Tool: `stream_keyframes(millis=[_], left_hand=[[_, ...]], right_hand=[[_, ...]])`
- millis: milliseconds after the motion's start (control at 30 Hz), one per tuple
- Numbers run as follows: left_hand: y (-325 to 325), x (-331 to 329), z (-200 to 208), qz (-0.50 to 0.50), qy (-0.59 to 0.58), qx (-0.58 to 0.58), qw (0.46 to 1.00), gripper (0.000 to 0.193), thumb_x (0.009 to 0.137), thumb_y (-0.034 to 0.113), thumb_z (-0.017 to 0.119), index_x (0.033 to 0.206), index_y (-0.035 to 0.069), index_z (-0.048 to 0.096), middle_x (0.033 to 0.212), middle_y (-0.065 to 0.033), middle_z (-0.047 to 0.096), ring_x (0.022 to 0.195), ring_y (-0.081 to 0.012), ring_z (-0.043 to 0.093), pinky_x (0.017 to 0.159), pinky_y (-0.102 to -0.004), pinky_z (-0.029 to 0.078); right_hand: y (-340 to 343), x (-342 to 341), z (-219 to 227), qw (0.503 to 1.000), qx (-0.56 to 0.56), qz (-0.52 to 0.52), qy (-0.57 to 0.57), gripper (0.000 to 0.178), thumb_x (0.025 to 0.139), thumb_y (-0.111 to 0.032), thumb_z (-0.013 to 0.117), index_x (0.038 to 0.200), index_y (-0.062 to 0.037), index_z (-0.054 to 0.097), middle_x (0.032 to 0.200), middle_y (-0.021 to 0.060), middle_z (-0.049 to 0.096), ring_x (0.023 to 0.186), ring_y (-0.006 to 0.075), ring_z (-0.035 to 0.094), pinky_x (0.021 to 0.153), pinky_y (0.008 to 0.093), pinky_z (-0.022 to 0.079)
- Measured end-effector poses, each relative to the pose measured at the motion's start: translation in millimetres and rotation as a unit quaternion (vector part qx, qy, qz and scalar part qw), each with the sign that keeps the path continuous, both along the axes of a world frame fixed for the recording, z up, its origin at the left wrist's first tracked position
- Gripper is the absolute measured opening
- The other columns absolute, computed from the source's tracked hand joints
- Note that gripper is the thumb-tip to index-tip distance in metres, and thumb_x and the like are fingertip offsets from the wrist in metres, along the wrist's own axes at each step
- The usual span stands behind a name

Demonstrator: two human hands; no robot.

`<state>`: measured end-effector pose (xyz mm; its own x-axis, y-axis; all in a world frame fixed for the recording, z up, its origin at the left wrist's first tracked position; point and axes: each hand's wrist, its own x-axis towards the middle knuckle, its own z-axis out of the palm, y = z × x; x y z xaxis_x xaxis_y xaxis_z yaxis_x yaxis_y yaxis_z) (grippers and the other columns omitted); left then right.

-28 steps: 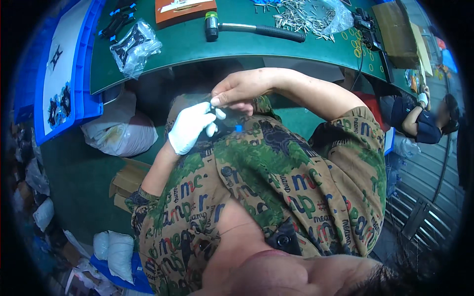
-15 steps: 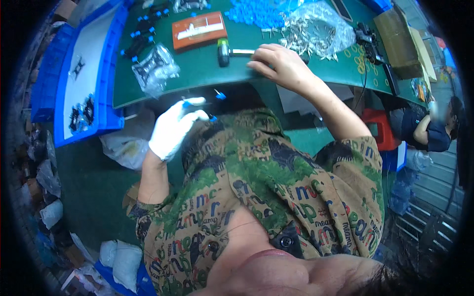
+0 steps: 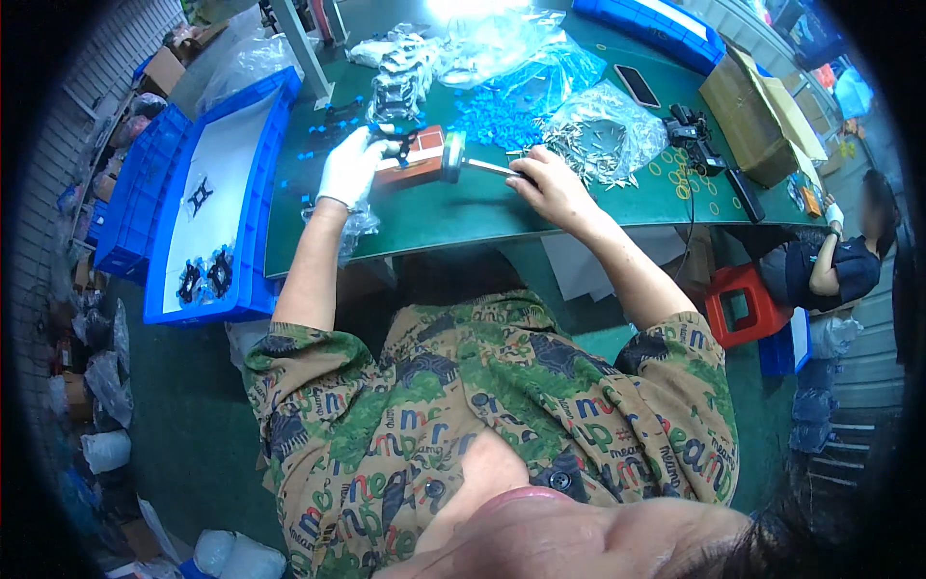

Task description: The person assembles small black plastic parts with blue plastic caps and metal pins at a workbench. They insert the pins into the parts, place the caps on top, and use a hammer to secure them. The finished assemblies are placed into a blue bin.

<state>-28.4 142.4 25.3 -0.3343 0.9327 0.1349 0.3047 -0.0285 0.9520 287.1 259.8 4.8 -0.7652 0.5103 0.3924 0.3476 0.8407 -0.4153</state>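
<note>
Hammering step, I judge: gloved left hand (image 3: 349, 166) pins black part (image 3: 400, 147) on orange block (image 3: 417, 159), mid-desk; right hand (image 3: 550, 185) closed round mallet (image 3: 473, 162). Next calls for a square strike.

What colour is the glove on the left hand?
White. The glove covers the left hand and shows best in the head view, beside the orange block.

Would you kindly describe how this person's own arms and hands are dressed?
The left hand wears a white glove reaching to the wrist; the right hand is bare. Both forearms are uncovered. The short sleeves end near the elbows and belong to a green camouflage-patterned shirt printed with scattered coloured letters and fastened with dark buttons. No watch, ring or bracelet shows.
</note>
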Motion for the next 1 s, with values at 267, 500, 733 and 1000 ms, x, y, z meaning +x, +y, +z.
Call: stream_keyframes(millis=[267, 500, 733, 1000], left_hand=[[16, -20, -23, -0.011, 0.139, -0.021, 0.990, 0.028, 0.096, 0.015, 0.056, 0.119, 0.003, 0.066, 0.108, -0.0148, 0.072, 0.099, -0.0240, 0.071, 0.087, -0.0339, 0.055], [16, -16, -22, -0.022, 0.094, -0.032, 0.995, 0.027, 0.095, 0.020, 0.057, 0.114, 0.003, 0.067, 0.106, -0.0149, 0.075, 0.098, -0.0301, 0.072, 0.087, -0.0362, 0.054], [4, 5, 12, -0.028, 0.202, -0.077, 0.976, 0.022, 0.097, 0.012, 0.055, 0.113, 0.000, 0.065, 0.104, -0.0116, 0.072, 0.095, -0.0168, 0.070, 0.086, -0.0306, 0.058], [28, -20, -16, 0.043, 0.134, -0.019, 0.990, 0.061, 0.087, 0.005, 0.069, 0.143, 0.007, 0.046, 0.114, -0.0134, 0.067, 0.099, -0.0190, 0.070, 0.082, -0.0320, 0.060]], right_hand=[[-21, -34, 55, 0.901, -0.411, 0.062, 0.127, 0.028, 0.103, -0.029, 0.058, 0.114, -0.0036, 0.056, 0.078, 0.0035, 0.059, 0.057, 0.0098, 0.059, 0.052, 0.0277, 0.049], [-8, -71, 85, 0.962, -0.122, 0.053, 0.238, 0.033, 0.103, -0.030, 0.054, 0.123, -0.0052, 0.061, 0.088, 0.0175, 0.065, 0.081, 0.0337, 0.065, 0.075, 0.0415, 0.051], [7, -59, 51, 0.998, 0.011, 0.037, 0.044, 0.033, 0.103, -0.028, 0.055, 0.128, -0.0069, 0.059, 0.105, 0.0215, 0.069, 0.096, 0.0407, 0.067, 0.079, 0.0446, 0.055], [-11, -40, 75, 0.990, -0.044, 0.011, 0.131, 0.034, 0.102, -0.029, 0.056, 0.129, -0.0080, 0.058, 0.102, 0.0199, 0.068, 0.094, 0.0388, 0.067, 0.080, 0.0424, 0.053]])
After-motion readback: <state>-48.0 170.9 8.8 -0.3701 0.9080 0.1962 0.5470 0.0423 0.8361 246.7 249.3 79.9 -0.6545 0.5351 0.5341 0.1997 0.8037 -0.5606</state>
